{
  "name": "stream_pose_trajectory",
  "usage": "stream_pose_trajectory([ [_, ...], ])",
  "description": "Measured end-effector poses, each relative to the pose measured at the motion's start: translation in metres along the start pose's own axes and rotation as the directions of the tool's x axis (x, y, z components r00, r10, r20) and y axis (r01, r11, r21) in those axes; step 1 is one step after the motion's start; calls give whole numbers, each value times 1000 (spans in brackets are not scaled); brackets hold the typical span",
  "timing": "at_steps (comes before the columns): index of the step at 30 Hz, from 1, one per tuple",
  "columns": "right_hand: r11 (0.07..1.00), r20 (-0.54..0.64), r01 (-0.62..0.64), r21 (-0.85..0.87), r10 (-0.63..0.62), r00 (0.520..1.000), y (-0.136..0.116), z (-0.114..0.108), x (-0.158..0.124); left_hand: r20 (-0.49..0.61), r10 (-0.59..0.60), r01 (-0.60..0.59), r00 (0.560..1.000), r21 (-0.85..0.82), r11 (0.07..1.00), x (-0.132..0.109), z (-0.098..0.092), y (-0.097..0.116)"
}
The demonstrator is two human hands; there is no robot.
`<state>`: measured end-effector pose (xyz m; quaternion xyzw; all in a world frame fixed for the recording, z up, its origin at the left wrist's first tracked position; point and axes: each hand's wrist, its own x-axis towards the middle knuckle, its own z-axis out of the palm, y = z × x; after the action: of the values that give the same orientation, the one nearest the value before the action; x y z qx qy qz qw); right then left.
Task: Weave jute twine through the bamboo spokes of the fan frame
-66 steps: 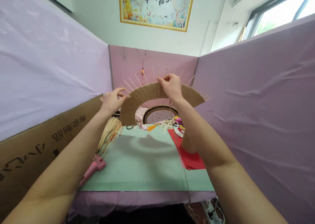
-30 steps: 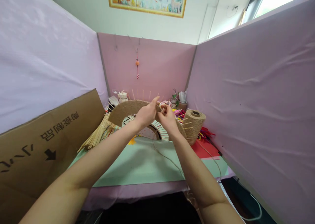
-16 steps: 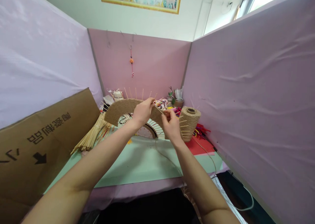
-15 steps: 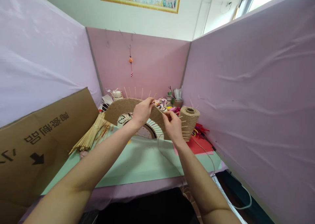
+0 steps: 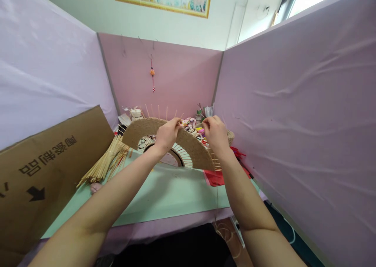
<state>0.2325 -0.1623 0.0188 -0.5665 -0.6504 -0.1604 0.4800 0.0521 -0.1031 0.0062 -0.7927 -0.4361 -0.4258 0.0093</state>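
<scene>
An arc-shaped woven panel point(image 5: 147, 127) of tan twine on thin sticks stands tilted over the table, bare stick ends poking out along its outer edge. My left hand point(image 5: 168, 134) pinches its top edge near the middle. To the right, apart from that edge, my right hand point(image 5: 216, 136) is raised with fingertips pressed together on a strand of twine point(image 5: 217, 196), whose lower length hangs toward the floor. Most of the twine spool point(image 5: 230, 136) is hidden behind my right hand. Under the arch, a dark-rimmed inner band point(image 5: 175, 157) with pale spokes shows.
On the left, a bundle of thin sticks point(image 5: 102, 161) lies beside a large cardboard box point(image 5: 49, 173). Red sheets point(image 5: 214, 177) rest on the green tabletop point(image 5: 164, 188). Pink partitions point(image 5: 182, 71) enclose the table, with jars and colourful items along the back.
My right hand has left the panel's edge and moved up and right, drawing the twine. The left hand keeps its hold. The whole view has shifted slightly.
</scene>
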Motion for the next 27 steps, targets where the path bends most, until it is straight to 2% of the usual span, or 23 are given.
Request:
stream_pose_trajectory([
  [5,999,-47,49,-16,-50,998,-3,7,-40,0,21,-21,1000,13,1000,3,4,-1],
  [10,998,26,65,25,-65,998,11,17,-76,-8,41,-41,999,-16,999,4,7,-4],
  [15,991,4,-16,136,15,1000,29,9,-76,-44,-1,1,999,14,1000,-1,10,6],
  [22,990,35,-33,134,29,999,29,8,-79,-105,-10,17,994,65,998,-12,27,22],
  [24,995,41,-21,99,17,999,28,13,-84,-144,11,-4,990,50,999,-15,31,21],
  [27,999,68,-7,36,5,998,26,20,-92,-160,113,-105,981,61,993,-20,35,16],
])
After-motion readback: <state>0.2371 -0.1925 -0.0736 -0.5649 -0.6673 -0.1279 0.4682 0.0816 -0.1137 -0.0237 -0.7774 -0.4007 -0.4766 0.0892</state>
